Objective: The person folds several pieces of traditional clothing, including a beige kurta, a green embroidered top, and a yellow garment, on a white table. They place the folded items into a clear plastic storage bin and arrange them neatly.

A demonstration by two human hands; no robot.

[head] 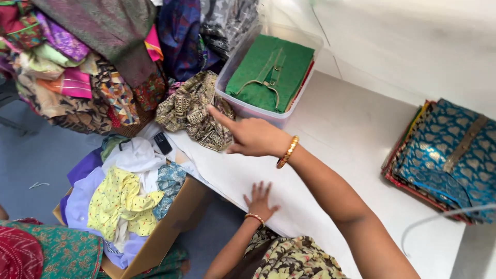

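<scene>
My right hand [253,137] reaches across the white table [341,134], a gold bangle on its wrist. Its index finger points out and touches a crumpled beige-and-black patterned cloth [188,111] at the table's left end; the other fingers curl loosely and hold nothing. My left hand [260,200] lies flat on the table's near edge with fingers spread, a thin bangle on the wrist, nothing under or in it.
A clear plastic box [243,107] behind the cloth holds a folded green garment [268,72]. Folded blue-and-gold fabrics [449,155] are stacked at the right. Mixed clothes [93,62] are heaped top left. A cardboard box [170,227] of clothes stands below, beside a small black device [163,142].
</scene>
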